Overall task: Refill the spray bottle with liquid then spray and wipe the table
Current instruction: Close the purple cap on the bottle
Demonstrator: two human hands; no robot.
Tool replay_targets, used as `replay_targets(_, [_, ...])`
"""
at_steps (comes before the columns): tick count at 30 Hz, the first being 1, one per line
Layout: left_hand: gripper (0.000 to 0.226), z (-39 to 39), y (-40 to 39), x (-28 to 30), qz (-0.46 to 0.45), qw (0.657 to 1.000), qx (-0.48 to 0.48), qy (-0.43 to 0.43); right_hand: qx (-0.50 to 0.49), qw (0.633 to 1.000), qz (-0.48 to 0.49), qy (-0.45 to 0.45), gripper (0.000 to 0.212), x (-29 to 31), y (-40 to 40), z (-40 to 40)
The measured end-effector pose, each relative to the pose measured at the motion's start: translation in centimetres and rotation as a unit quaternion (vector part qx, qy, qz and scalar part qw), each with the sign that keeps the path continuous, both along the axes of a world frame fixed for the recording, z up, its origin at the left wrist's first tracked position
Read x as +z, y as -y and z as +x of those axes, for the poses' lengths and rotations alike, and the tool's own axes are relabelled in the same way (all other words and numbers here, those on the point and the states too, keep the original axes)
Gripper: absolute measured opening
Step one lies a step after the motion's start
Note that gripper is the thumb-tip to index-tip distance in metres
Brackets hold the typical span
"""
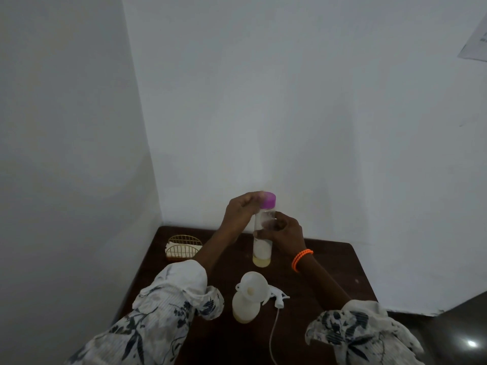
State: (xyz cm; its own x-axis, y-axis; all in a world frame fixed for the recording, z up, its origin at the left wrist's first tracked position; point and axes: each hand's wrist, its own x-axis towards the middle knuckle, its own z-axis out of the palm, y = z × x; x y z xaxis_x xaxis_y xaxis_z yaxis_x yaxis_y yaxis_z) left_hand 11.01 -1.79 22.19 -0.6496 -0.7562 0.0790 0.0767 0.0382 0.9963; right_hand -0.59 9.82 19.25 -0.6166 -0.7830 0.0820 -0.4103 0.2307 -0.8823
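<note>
Head view: my right hand point(283, 230) holds the bottle point(262, 243); left hand point(241, 206) grips its purple cap point(268, 200) — twist squarely, upright.

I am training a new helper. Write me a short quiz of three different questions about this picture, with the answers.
1. True or false: the funnel sits in the neck of the spray bottle.
2. Which hand touches the purple cap of the clear bottle? A) left hand B) right hand C) neither
3. Fill in: the spray head lies on the table, just to the ____ of the spray bottle.

Key
1. True.
2. A: the left hand is at the cap, while the right hand holds the body.
3. Right.
</note>
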Motion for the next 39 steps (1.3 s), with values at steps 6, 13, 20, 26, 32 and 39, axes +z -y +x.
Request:
replay_targets(6, [0.029, -0.1, 0.5, 0.0, -0.009, 0.999, 0.046, 0.011, -0.010, 1.000, -0.005, 0.020, 0.069, -0.1, 0.2, -0.2])
replay_targets(13, [0.050, 0.0, -0.3, 0.4, -0.049, 0.998, 0.025, 0.025, 0.004, 1.000, -0.007, -0.016, 0.069, 0.1, 0.4, 0.2])
replay_targets(20, [0.043, 0.3, 0.6, 0.2, -0.052, 0.998, 0.041, 0.020, 0.006, 1.000, -0.001, -0.022, 0.065, 0.3, 0.5, 0.1])
replay_targets(26, [0.057, -0.2, -1.1, 0.7, -0.136, 0.978, 0.139, 0.078, -0.044, 0.992, 0.013, -0.115, 0.076, -0.4, 1.4, 0.9])
replay_targets(32, [0.036, -0.1, 0.1, 1.0, -0.186, 0.963, 0.159, 0.113, -0.025, 0.992, 0.032, -0.119, 0.076, -0.8, 2.2, 1.1])
replay_targets(39, [0.053, 1.0, 2.2, 0.4, -0.168, 0.975, 0.080, 0.122, 0.013, 0.987, 0.070, -0.146, 0.067, -1.2, 3.4, 0.7])
